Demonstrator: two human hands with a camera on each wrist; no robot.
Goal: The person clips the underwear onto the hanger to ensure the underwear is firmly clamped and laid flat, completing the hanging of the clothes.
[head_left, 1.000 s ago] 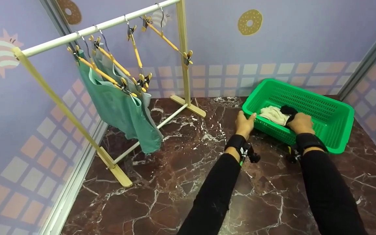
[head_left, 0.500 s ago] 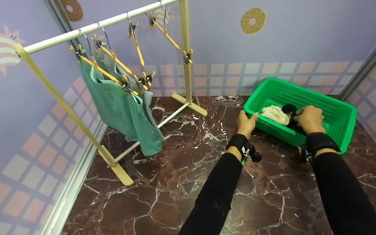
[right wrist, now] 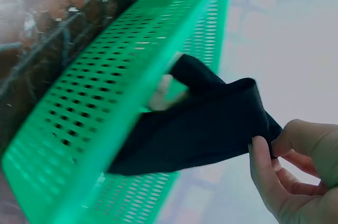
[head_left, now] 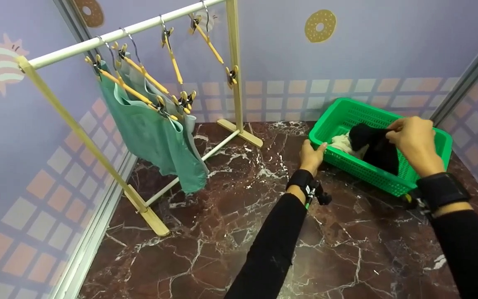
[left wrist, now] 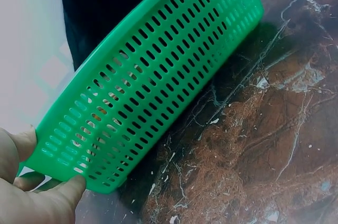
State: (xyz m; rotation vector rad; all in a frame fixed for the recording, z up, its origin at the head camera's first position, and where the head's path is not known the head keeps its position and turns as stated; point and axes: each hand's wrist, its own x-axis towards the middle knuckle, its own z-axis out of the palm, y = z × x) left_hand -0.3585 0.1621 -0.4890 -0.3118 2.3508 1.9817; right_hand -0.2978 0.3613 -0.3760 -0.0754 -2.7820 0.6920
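My left hand (head_left: 312, 158) grips the near left corner of a green plastic basket (head_left: 446, 143), fingers curled at its end in the left wrist view. Over the basket, my right hand (head_left: 415, 139) pinches an edge of a black cloth garment (right wrist: 195, 126) between thumb and fingers. The black garment hangs from that pinch, its lower part still inside the basket. Beside it in the basket lies a cream cloth (head_left: 341, 143), partly covered by the black one. The black garment's exact kind is hidden by its folds.
A rack with a white rail (head_left: 73, 52) stands at left. Green shorts (head_left: 147, 133) and a grey garment (head_left: 187, 137) hang on clip hangers; other clip hangers (head_left: 208, 39) there hold nothing. Walls meet behind the basket, on a dark marbled floor (head_left: 222, 249).
My right hand has moved up and to the right from inside the basket, drawing the black garment upward and spreading it. My left hand stays at the basket corner.
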